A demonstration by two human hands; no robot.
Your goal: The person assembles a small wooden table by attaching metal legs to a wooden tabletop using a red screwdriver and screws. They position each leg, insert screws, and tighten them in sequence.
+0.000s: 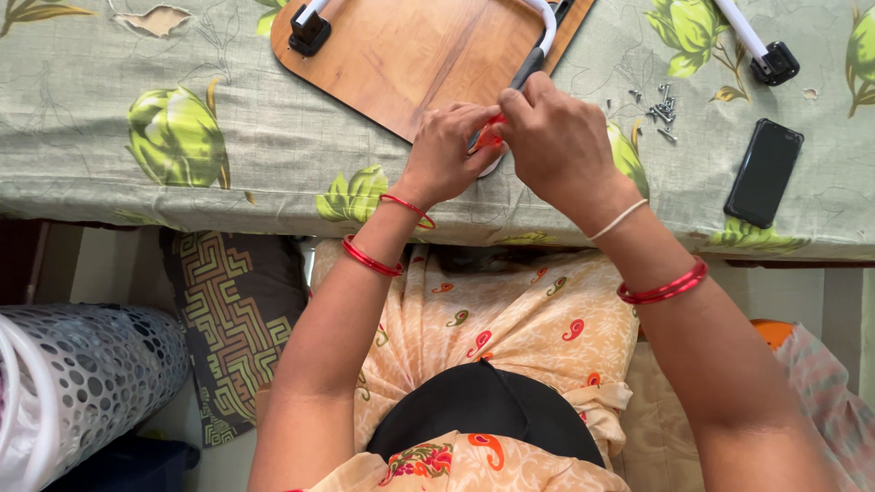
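Head view, looking straight down: both hands meet at the near edge of a surface draped in a green leaf-print cloth [228, 182]; whether that is a bench or a bed, I cannot tell. The left hand [448, 150] is curled, fingertips pinched on a small red-handled tool [490, 137], only a sliver of red showing between the fingers. The right hand [551, 141] is clenched over the top of the same spot, thumb and forefinger pressed down right beside the left fingers, gripping a dark bar [529, 68] where it meets the red piece. The two hands touch each other.

That dark bar runs up along a white tube leg [547, 27] of a wooden folding board [410, 55], which lies underside-up on the cloth just beyond the hands. A black foot cap [310, 32] sits at the board's left corner. Another white leg with a black cap [775, 62] lies apart to the right.

A small heap of screws [663, 105] rests on the cloth right of the hands, and a black phone [764, 173] lies face-up farther right, near the edge.

Red bangles [661, 290] ring both wrists. Below, a perforated white basket [82, 383] sits at lower left.
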